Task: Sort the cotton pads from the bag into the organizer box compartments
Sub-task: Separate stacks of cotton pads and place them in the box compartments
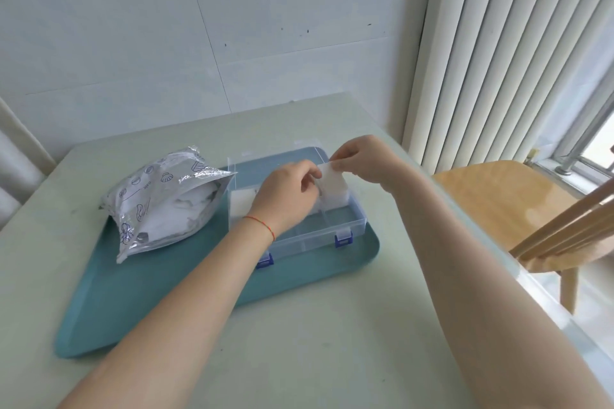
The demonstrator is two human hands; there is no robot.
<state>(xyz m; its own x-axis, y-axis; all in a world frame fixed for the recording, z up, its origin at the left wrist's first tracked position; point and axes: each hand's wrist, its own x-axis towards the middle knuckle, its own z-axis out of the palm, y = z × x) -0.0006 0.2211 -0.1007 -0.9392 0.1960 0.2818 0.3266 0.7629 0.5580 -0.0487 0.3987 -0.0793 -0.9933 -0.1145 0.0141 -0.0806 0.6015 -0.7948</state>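
Both hands meet over the far right of the clear organizer box point(345, 226). The right hand point(365, 161) pinches the top edge of a white cotton pad point(329, 173) between thumb and curled fingers; the left hand point(289, 189), fingers curled, touches the pad's left side. Under them, at 6 o'clock, a stack of pads point(335, 196) fills 1 compartment. The bag point(159, 199) lies at 9 o'clock on the teal tray point(133, 302).
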